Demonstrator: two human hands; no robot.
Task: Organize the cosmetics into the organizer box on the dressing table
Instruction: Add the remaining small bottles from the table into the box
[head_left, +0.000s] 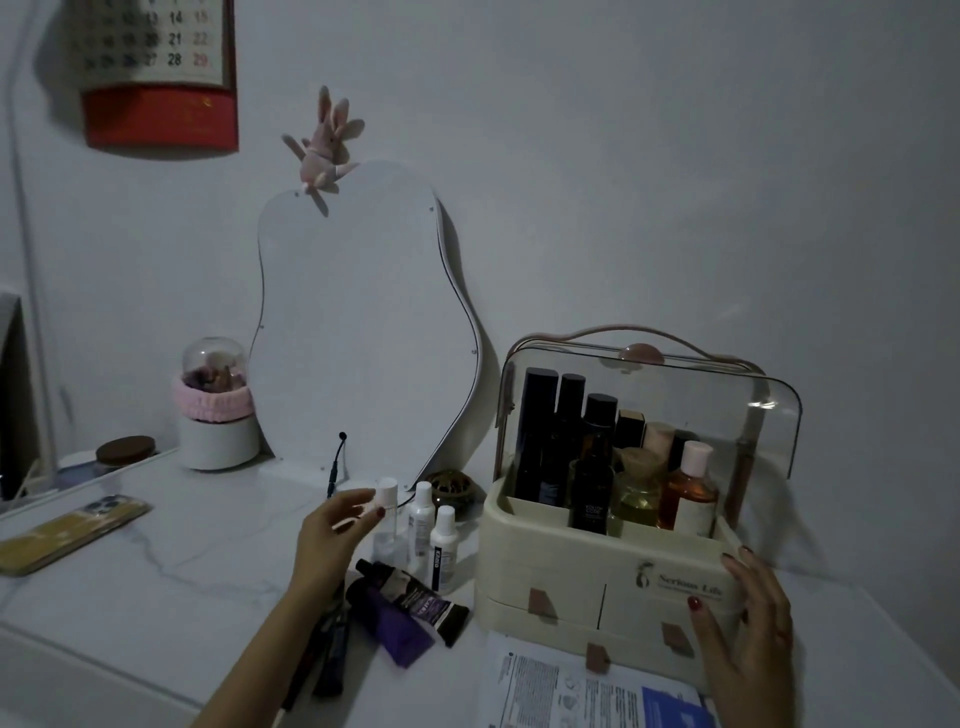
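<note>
The cream organizer box (550, 525) stands at the right of the dressing table, its clear lid raised, with several dark and amber bottles upright inside. My right hand (748, 629) rests against its front right corner. My left hand (332, 535) pinches the white cap of a small clear bottle (385, 525) standing left of the box. Two white bottles (434, 530) stand beside it. In front of them lie a black tube (410, 597) and a purple tube (389, 623). Dark pencil-like items (332, 654) lie under my left forearm.
A wavy mirror (358, 322) leans on the wall behind the bottles. A phone (67, 530) lies at the left, and a white pot with a pink band (215, 415) sits at the back. Printed leaflets (582, 691) lie before the box. A small dark dish (451, 488) is nearby.
</note>
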